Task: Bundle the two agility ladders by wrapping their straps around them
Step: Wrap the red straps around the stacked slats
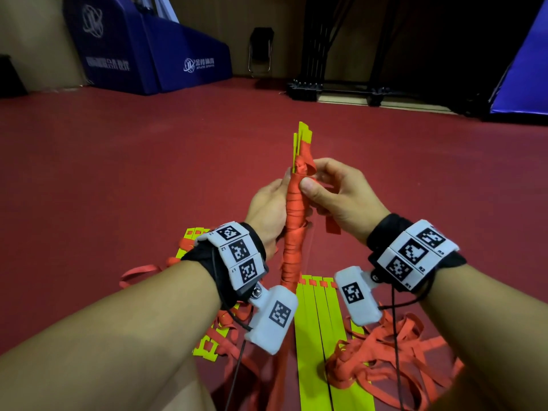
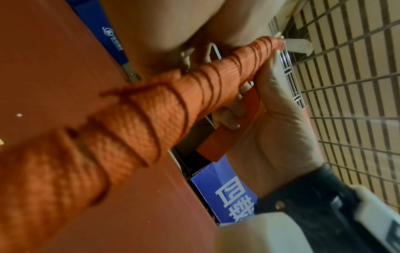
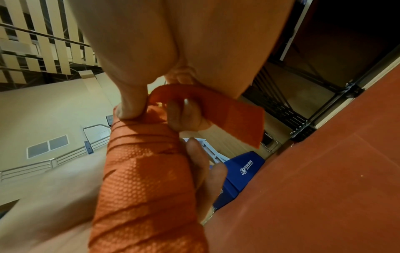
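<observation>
A ladder bundle, wound tightly in red strap, stands upright between my hands, its yellow rung tips poking out at the top. My left hand grips the bundle from the left. My right hand presses its thumb on the upper wraps and pinches the strap near its loose end, which hangs to the right. In the right wrist view the strap end curls over my fingers beside the bundle. The second ladder lies flat on the floor below, its red straps loose and tangled.
The red floor stretches ahead. Blue padded mats stand at the back left, a folding chair behind them, a black metal frame at the back, another blue pad at far right. More yellow rungs lie under my left wrist.
</observation>
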A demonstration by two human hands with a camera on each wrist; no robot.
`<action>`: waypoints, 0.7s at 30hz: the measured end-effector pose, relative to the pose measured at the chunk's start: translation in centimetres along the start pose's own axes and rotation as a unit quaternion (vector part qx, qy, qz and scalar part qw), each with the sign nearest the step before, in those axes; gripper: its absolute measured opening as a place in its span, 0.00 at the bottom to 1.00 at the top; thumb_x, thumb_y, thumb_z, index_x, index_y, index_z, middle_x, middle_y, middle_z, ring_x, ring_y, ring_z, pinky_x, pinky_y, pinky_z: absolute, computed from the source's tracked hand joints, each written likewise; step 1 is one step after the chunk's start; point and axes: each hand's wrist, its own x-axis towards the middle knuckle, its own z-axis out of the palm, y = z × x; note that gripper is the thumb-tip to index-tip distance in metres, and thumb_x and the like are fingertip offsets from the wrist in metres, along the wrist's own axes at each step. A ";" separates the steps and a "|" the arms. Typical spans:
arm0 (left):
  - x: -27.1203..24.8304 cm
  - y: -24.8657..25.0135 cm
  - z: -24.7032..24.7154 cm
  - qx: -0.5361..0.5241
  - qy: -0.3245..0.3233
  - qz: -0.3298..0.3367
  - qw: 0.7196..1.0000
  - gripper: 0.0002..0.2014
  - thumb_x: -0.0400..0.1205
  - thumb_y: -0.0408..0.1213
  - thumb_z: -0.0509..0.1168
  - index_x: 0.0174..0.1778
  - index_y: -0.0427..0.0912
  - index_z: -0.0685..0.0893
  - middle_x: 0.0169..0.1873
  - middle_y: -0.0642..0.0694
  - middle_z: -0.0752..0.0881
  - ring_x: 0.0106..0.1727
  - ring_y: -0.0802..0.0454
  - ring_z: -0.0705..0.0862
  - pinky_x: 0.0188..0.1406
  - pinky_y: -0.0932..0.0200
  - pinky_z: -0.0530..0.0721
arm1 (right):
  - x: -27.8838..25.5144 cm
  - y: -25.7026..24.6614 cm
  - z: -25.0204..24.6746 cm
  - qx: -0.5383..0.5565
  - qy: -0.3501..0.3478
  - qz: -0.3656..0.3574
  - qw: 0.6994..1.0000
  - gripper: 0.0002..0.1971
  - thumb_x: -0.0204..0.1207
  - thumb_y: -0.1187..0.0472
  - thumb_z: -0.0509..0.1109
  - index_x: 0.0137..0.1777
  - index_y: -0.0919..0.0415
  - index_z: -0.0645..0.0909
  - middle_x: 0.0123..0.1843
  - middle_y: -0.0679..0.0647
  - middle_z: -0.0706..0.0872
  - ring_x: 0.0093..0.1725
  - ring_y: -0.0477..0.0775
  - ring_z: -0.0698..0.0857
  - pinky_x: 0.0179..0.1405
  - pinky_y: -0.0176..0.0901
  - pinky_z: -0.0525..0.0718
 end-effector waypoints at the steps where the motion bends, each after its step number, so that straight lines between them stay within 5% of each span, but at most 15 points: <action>1: 0.0 0.0 0.0 0.013 0.013 0.004 1.000 0.25 0.90 0.55 0.59 0.57 0.34 0.90 0.47 0.28 0.90 0.34 0.45 0.86 0.41 0.49 0.88 | 0.1 0.1 0.0 -0.018 0.010 -0.013 1.000 0.18 0.74 0.50 0.76 0.58 0.59 0.82 0.41 0.47 0.83 0.32 0.38 0.80 0.32 0.33 0.77; 4: -0.2 -0.1 0.2 0.007 0.021 -0.003 1.000 0.29 0.88 0.61 0.57 0.45 0.42 0.94 0.44 0.33 0.93 0.42 0.39 0.90 0.48 0.43 0.89 | 0.5 0.4 -0.3 -0.067 0.087 -0.041 0.993 0.10 0.74 0.57 0.81 0.49 0.58 0.84 0.39 0.48 0.81 0.32 0.37 0.79 0.34 0.33 0.77; 6: -0.4 -0.2 0.6 -0.014 -0.010 0.017 1.000 0.28 0.86 0.61 0.58 0.51 0.40 0.93 0.50 0.28 0.91 0.48 0.36 0.89 0.56 0.37 0.86 | 0.7 0.6 -0.5 -0.083 0.133 -0.043 0.987 0.12 0.71 0.56 0.83 0.45 0.61 0.85 0.37 0.48 0.81 0.36 0.42 0.80 0.37 0.41 0.81; 9: -0.5 -0.5 0.8 0.002 -0.027 0.065 0.998 0.23 0.90 0.50 0.59 0.56 0.31 0.88 0.45 0.23 0.87 0.45 0.35 0.84 0.51 0.39 0.83 | 0.7 0.8 -0.9 -0.098 0.135 -0.036 0.985 0.16 0.69 0.49 0.84 0.42 0.61 0.86 0.36 0.56 0.85 0.37 0.49 0.83 0.39 0.50 0.84; 11: -0.3 -0.6 0.6 0.011 -0.027 0.073 0.997 0.22 0.90 0.47 0.59 0.54 0.31 0.88 0.40 0.28 0.86 0.43 0.35 0.83 0.47 0.42 0.82 | 0.6 0.6 -1.1 -0.093 0.101 -0.039 0.990 0.13 0.73 0.52 0.82 0.43 0.62 0.87 0.37 0.58 0.86 0.34 0.46 0.83 0.33 0.46 0.83; 14: 0.0 -0.6 0.2 0.018 -0.015 0.086 0.996 0.21 0.88 0.49 0.61 0.52 0.33 0.89 0.38 0.30 0.87 0.41 0.37 0.84 0.43 0.47 0.84 | 0.3 0.0 -1.4 -0.065 0.040 -0.046 0.996 0.00 0.79 0.68 0.76 0.47 0.64 0.87 0.33 0.45 0.85 0.30 0.36 0.79 0.33 0.29 0.76; 18: 0.6 -0.8 0.1 0.004 0.020 0.111 0.994 0.16 0.89 0.46 0.64 0.54 0.33 0.84 0.37 0.31 0.87 0.36 0.41 0.84 0.32 0.53 0.85 | 0.2 -0.2 -1.8 -0.015 0.019 -0.032 0.999 0.08 0.80 0.77 0.69 0.55 0.70 0.85 0.26 0.36 0.83 0.25 0.33 0.78 0.27 0.22 0.73; 21: 1.1 -0.8 -0.2 -0.007 0.043 0.100 0.994 0.14 0.86 0.50 0.68 0.48 0.42 0.81 0.36 0.39 0.86 0.34 0.46 0.82 0.33 0.54 0.84 | 0.1 -0.7 -1.7 -0.003 0.016 -0.052 0.999 0.07 0.77 0.75 0.73 0.54 0.68 0.86 0.32 0.40 0.88 0.31 0.35 0.82 0.34 0.24 0.78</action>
